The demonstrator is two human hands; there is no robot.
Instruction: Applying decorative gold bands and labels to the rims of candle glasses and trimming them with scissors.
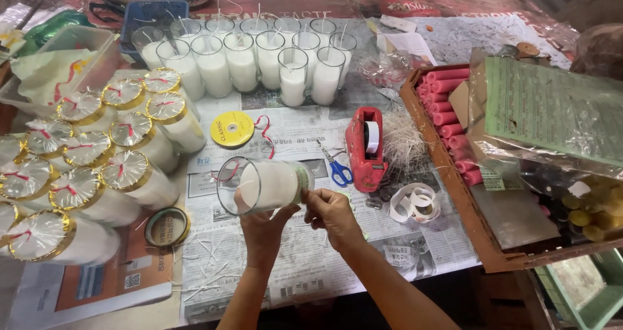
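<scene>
One view only, from a camera on the person's head, looking steeply down and forward over the worktop. It sits close: both forearms enter from the near edge, and the hands land just below centre frame. The far edge of the worktop runs along the top. The left side reaches a stack of wrapped jars, the right a wooden tray. With one view, nothing overlaps another.

Wrapped candles lie left, unwrapped glass candles behind, tape dispenser and crate right.
</scene>
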